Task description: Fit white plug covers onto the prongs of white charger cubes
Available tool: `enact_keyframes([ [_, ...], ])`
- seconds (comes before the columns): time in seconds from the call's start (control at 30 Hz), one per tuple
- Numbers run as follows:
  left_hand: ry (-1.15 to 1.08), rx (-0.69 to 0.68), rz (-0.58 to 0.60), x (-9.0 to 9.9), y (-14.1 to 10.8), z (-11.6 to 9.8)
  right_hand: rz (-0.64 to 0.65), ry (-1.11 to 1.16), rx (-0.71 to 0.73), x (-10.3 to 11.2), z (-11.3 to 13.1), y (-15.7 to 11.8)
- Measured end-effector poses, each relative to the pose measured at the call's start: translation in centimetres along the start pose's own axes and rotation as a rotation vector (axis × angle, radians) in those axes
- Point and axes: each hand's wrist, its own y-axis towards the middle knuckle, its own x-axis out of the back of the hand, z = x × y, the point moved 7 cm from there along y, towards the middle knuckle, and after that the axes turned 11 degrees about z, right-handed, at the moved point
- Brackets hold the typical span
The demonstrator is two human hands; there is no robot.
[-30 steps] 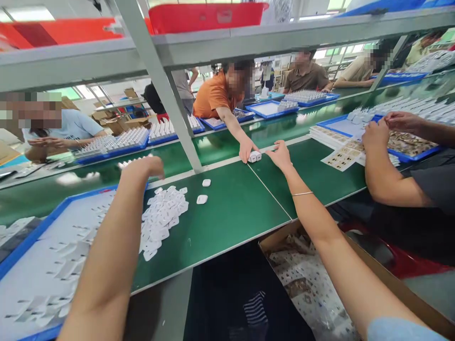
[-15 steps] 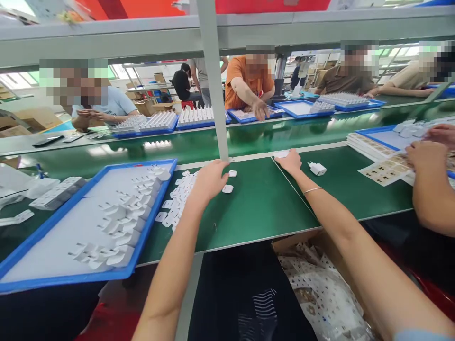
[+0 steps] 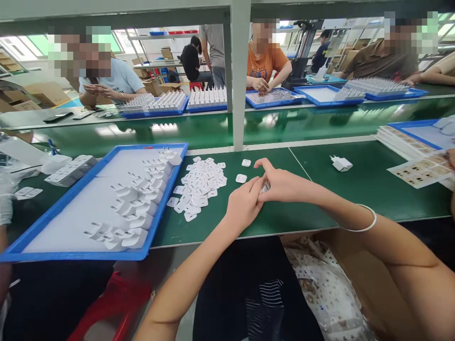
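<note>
My left hand (image 3: 245,201) and my right hand (image 3: 284,184) meet over the green bench. Their fingers close together around a small white piece (image 3: 265,187), mostly hidden, so its kind does not show. The right index finger is crooked above it. Just beyond the fingers lie two flat white covers, a nearer one (image 3: 241,178) and a farther one (image 3: 246,163). To the left of my hands spreads a loose pile of white square covers (image 3: 201,184). Off to the right, a white plug charger (image 3: 341,163) rests on its side with its pins pointing left.
A blue-rimmed tray (image 3: 147,246) at left holds rows of white plug chargers (image 3: 142,208). A post (image 3: 242,76) rises at the bench's back edge. Sticker sheets (image 3: 419,170) lie at right by a neighbour's hand. Below the edge is a bag-filled carton (image 3: 320,279). Co-workers sit opposite.
My right hand has come back left from a white piece at the bench's far side. My left hand has moved right and nearer, away from the pile's edge, and both now meet. The view has shifted.
</note>
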Motion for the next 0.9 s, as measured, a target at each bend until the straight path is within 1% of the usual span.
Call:
enact_keyframes([
  [0.03,-0.047,0.026,0.006,0.3,-0.8,0.5,0.054,0.035,0.029,-0.3,0.3,0.0],
  [0.1,-0.166,0.071,0.020,0.9,-2.5,1.6,0.214,0.119,0.107,-1.0,0.9,0.6],
  [0.17,-0.338,0.111,0.000,1.4,-4.4,2.6,0.358,0.242,0.181,-1.0,1.4,2.3],
  [0.2,-0.447,0.144,-0.031,1.5,-5.3,3.3,0.376,0.299,0.204,-0.7,1.4,3.8],
  [0.23,-0.562,0.187,-0.072,1.6,-6.2,4.2,0.334,0.330,0.210,0.0,1.3,5.6],
  [0.27,-0.668,0.237,-0.118,1.6,-7.0,5.0,0.226,0.320,0.201,0.9,1.0,7.8],
  [0.3,-0.755,0.285,-0.162,1.5,-7.7,5.8,0.088,0.233,0.175,1.9,0.7,10.1],
  [0.33,-0.823,0.324,-0.203,1.4,-8.4,6.4,-0.030,0.100,0.136,2.6,0.4,12.2],
  [0.37,-0.874,0.352,-0.234,1.3,-8.8,6.9,-0.072,0.061,0.116,2.8,0.3,14.3],
  [0.43,-0.940,0.380,-0.273,1.3,-9.4,7.5,-0.095,0.005,0.097,2.5,0.5,17.8],
  [0.47,-0.961,0.388,-0.284,1.3,-9.5,7.7,-0.089,-0.015,0.085,2.2,0.6,19.2],
  [0.53,-0.988,0.406,-0.299,1.3,-9.6,7.9,-0.067,-0.064,0.050,1.7,1.0,21.0],
  [0.63,-1.010,0.424,-0.335,1.3,-9.5,8.0,-0.029,-0.111,-0.007,1.3,1.4,22.3],
  [0.73,-1.029,0.412,-0.357,1.4,-8.9,7.9,-0.028,-0.104,-0.027,1.3,1.6,22.4],
  [0.8,-1.009,0.377,-0.330,1.7,-8.0,7.7,-0.068,-0.067,-0.001,1.7,1.5,21.8],
  [0.9,-0.942,0.291,-0.263,2.7,-5.4,6.9,-0.172,0.030,0.074,3.1,0.9,19.8],
])
